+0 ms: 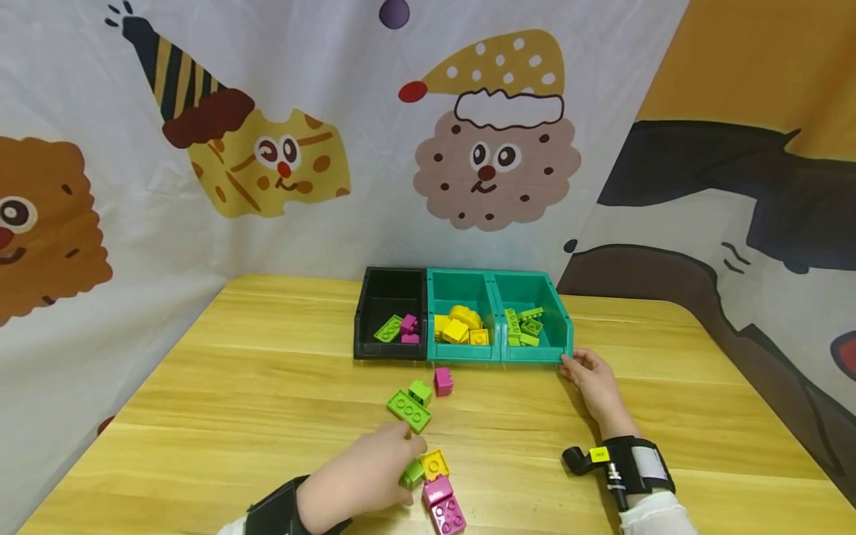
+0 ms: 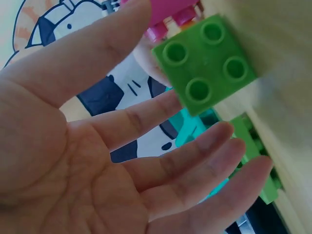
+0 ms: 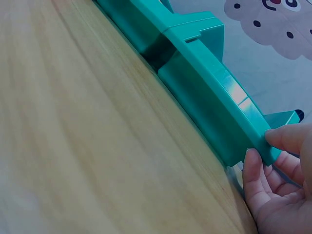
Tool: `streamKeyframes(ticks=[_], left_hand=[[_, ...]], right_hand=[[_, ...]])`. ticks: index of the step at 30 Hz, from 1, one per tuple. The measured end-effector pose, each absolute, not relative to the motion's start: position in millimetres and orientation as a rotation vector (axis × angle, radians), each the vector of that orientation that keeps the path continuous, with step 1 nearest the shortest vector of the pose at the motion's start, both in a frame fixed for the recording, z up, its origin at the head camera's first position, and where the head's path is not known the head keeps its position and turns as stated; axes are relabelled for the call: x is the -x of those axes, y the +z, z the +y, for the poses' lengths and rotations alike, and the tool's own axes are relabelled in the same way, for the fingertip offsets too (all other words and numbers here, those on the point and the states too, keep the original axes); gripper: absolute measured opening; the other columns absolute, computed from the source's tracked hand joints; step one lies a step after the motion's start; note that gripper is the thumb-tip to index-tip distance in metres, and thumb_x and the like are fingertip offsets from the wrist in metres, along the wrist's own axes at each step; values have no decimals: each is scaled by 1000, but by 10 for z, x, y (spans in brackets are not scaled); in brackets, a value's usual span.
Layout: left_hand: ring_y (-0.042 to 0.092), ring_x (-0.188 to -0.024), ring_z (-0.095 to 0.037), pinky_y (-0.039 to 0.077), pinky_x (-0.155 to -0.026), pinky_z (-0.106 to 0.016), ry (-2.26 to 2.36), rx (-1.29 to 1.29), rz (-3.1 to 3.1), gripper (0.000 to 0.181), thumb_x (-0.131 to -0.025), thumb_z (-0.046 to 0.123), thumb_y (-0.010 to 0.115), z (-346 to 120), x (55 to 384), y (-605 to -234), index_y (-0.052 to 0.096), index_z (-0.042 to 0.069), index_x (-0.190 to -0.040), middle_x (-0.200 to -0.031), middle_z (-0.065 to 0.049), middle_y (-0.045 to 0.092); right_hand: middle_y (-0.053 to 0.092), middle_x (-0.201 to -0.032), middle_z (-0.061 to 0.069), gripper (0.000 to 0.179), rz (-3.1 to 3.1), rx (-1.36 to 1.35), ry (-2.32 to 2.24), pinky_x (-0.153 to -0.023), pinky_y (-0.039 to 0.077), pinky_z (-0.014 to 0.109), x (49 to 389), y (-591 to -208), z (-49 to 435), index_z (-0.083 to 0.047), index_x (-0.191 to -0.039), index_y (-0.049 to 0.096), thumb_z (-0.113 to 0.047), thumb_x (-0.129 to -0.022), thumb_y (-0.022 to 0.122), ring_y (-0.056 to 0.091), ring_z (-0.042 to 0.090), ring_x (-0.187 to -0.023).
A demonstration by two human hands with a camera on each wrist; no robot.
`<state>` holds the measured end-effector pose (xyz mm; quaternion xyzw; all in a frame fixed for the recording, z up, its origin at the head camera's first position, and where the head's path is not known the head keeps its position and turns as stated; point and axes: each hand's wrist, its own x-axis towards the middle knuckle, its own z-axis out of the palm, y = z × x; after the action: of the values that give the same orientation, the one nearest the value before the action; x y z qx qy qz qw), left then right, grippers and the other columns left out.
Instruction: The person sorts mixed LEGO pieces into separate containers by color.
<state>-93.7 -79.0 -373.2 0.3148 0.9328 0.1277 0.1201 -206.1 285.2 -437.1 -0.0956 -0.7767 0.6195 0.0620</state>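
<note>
My left hand (image 1: 370, 469) is beside a green building brick (image 1: 412, 474) on the table. In the left wrist view its fingers are spread and loosely bent, with the green brick (image 2: 204, 64) just past the fingertips. A yellow brick (image 1: 435, 464) and pink bricks (image 1: 446, 514) lie to the right of this hand. Farther off are a long green brick (image 1: 409, 411), a small green one (image 1: 420, 392) and a pink one (image 1: 443, 381). My right hand (image 1: 594, 385) pinches the front right corner of the right teal bin (image 3: 209, 107) between thumb and fingers.
A black bin (image 1: 391, 351) holds green and pink bricks. Joined to its right, the middle teal bin (image 1: 464, 352) holds yellow bricks, and the right teal bin holds green ones. A printed cloth (image 1: 374, 238) hangs behind the wooden table (image 1: 267, 371).
</note>
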Motion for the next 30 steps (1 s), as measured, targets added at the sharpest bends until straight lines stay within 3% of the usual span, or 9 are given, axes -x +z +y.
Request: streamKeyframes(ticks=[18,30], left_hand=[[57,-85,-7,51,-80,-27,321,-932,2686,31,-82,16,72,-678,963,-3837,64,14,-112,-101,1,64],[52,-75,-3,51,-73,-24,408,-954,2692,18,-85,8,67,-708,963,-3842,67,12,-102,-90,3,63]], right_hand=[[52,-89,-8,39,-2347,300,1874,-76,49,10,2068,-4373,2858,8,-123,42,-20,-98,52,55,-3,-79],[52,-89,-9,40,-2349,299,1875,-76,49,11,2066,-4376,2855,8,-123,42,-21,-98,53,55,-4,-79]])
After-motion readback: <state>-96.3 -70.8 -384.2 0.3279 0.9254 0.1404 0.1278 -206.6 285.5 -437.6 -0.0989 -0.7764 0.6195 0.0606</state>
